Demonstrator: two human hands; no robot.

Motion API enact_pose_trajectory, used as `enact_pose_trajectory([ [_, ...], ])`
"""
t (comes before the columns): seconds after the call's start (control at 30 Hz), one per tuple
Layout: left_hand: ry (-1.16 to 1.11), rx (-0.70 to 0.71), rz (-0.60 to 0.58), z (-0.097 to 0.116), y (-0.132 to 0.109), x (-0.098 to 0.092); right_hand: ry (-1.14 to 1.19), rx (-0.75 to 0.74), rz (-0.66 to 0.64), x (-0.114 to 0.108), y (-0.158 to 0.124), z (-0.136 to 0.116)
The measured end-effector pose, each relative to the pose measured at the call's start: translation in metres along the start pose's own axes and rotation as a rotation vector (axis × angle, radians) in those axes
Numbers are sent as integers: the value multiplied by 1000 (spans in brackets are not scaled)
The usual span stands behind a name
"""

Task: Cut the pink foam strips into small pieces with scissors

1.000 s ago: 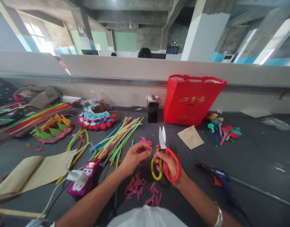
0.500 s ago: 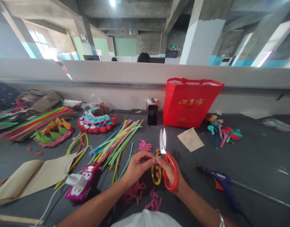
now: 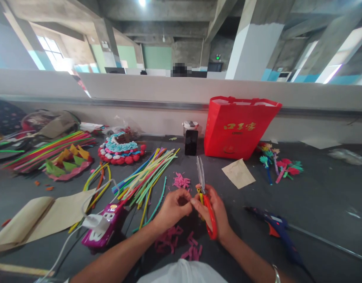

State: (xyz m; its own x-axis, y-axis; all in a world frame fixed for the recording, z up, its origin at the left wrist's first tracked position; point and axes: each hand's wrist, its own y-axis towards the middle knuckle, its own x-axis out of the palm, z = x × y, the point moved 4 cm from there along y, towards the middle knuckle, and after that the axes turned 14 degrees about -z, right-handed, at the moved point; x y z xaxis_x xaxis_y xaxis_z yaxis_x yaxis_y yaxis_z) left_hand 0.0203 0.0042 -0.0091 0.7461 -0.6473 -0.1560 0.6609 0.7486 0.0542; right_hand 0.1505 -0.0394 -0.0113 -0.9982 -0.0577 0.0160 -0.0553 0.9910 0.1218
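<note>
My right hand (image 3: pixel 218 210) holds a pair of scissors (image 3: pixel 209 218) with one red and one yellow handle loop. The blades point away from me and appear edge-on. My left hand (image 3: pixel 175 207) is closed in a pinch, its fingertips meeting the right thumb; whatever lies between them is too small to make out. Just beyond the hands is a small heap of pink cut pieces (image 3: pixel 181 181). More pink strips (image 3: pixel 193 248) lie on the dark table below the hands, close to my body.
Left of my hands lie a bundle of coloured pipe cleaners (image 3: pixel 148 173) and a purple power strip (image 3: pixel 105 228). Rightward are a glue gun (image 3: pixel 273 224), a brown paper piece (image 3: pixel 239 173) and small fuzzy flowers (image 3: pixel 282 167). A phone (image 3: pixel 191 142) and red bag (image 3: pixel 238 129) stand behind.
The scissors have turned in my right hand, so blades and handles now show edge-on instead of flat. Both hands have stayed close together, fingertips meeting.
</note>
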Motion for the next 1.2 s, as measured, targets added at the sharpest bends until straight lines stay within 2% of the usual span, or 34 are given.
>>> enact_pose_trajectory([
  [0.13, 60, 9, -6, 4, 0, 0, -25, 21, -2, -1, 0, 1],
  [0.33, -149, -20, -87, 0, 2, 1, 24, -10, 45, -6, 1, -3],
  [0.67, -246, -49, -104, -2, 2, 2, -12, -6, 24, -1, -1, 0],
  [0.77, -429, -30, -39, 2, 2, -1, -159, -35, 28, -2, -2, -1],
  [0.87, -654, 30, 69, 5, 2, -9, -422, -105, 12, -2, -3, -4],
  [0.97, -768, 92, 149, 7, 3, -16, -646, -132, -36, 4, -4, -2],
  [1.07, -838, 118, 171, 7, 3, -18, -786, -170, -53, 10, -6, 0],
  [1.2, -882, 130, 172, 8, 3, -16, -862, -188, -52, 13, -7, 1],
])
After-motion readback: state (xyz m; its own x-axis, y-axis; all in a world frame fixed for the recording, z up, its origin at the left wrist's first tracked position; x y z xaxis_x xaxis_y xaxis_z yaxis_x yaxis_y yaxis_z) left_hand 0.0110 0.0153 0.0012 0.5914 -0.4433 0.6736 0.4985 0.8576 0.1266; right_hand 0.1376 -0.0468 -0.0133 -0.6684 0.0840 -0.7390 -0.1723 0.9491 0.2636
